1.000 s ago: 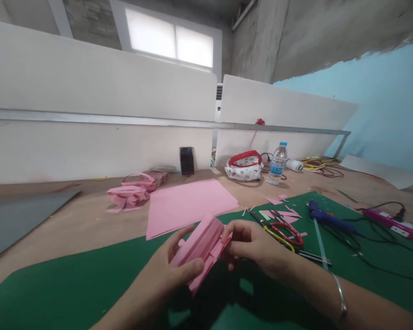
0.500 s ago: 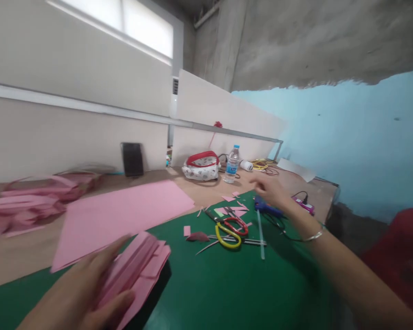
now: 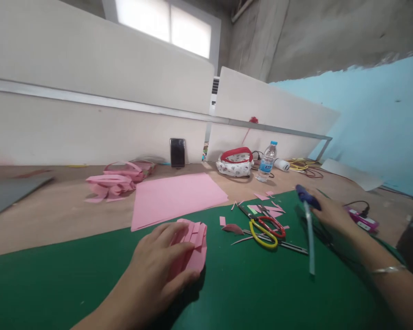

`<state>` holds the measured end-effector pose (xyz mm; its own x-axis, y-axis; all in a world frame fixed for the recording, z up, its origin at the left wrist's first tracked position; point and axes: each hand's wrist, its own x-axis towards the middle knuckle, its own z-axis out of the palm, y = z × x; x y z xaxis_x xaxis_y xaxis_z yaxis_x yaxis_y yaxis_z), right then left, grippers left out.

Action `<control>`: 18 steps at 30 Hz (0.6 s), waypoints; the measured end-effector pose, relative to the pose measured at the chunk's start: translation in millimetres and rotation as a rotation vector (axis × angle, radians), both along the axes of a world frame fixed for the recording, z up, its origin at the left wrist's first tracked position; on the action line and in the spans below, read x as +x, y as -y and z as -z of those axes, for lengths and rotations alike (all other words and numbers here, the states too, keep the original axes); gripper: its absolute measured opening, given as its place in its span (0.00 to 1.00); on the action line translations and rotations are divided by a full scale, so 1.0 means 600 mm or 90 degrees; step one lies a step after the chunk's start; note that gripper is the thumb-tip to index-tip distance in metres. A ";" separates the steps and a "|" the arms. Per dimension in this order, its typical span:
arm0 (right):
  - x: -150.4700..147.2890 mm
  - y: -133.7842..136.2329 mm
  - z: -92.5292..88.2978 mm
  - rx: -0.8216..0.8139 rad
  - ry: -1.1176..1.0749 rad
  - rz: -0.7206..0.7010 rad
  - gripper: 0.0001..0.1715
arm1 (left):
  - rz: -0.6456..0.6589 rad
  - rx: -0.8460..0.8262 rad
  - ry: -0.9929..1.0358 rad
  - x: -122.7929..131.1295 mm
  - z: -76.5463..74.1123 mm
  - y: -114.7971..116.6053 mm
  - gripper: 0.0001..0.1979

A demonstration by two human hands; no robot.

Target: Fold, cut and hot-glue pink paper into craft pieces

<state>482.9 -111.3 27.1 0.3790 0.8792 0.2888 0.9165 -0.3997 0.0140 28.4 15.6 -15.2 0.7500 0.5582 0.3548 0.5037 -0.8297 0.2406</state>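
My right hand (image 3: 333,216) had just gone from reaching, with nothing in it, to closing around the blue glue gun (image 3: 303,195). The fingers were wrapped about its grip, though I could not tell whether it had come off the green mat (image 3: 241,288). My left hand (image 3: 160,261) had kept its hold on the folded pink paper (image 3: 197,256) throughout, thumb along the near side, fingers over the top. A second earlier both hands had been at the paper; I judged that the folding had paused and the work had turned to the glue.

The folded pink paper was in front of me, over the mat and nearer than the loose pink sheets (image 3: 179,197), with the yellow-handled scissors (image 3: 255,222) off to its right. Its uncovered end faced up and to the right. The right edge ran away from me, but my hand hid too much to be sure of the long axis. The glue gun's pale stick (image 3: 310,243) trailed back toward me, so I took the nozzle to point away, though I could not make out its tip.
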 end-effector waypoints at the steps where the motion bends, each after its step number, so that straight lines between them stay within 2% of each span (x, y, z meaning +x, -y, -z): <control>1: -0.015 0.005 -0.012 0.017 -0.035 -0.011 0.21 | 0.003 0.012 -0.004 0.001 -0.001 0.003 0.17; 4: -0.082 0.027 -0.038 0.025 -0.222 -0.082 0.27 | 0.022 0.032 -0.020 0.003 0.002 0.008 0.21; 5: -0.110 0.034 -0.040 0.069 -0.410 -0.105 0.28 | 0.031 0.037 -0.026 0.002 0.005 0.008 0.22; 6: -0.139 0.040 -0.040 0.062 -0.572 -0.133 0.28 | 0.035 0.045 -0.029 0.002 0.007 0.009 0.23; 8: -0.196 0.045 -0.035 -0.030 -0.730 -0.216 0.29 | 0.042 0.068 -0.035 0.000 0.012 0.009 0.23; 10: -0.246 0.040 -0.027 -0.127 -0.770 -0.271 0.29 | 0.047 0.081 -0.040 -0.001 0.016 0.009 0.23; 13: -0.292 0.021 -0.016 -0.225 -0.756 -0.298 0.24 | 0.048 0.078 -0.043 -0.001 0.016 0.008 0.24; 18: -0.307 -0.002 -0.008 -0.243 -0.726 -0.320 0.23 | 0.043 0.043 -0.028 0.005 0.009 0.011 0.27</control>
<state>298.7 -110.3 31.9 -0.1491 0.9503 -0.2731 0.5349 -0.1548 -0.8306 31.1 9.1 -20.4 0.8006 0.4824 0.3556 0.4553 -0.8754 0.1624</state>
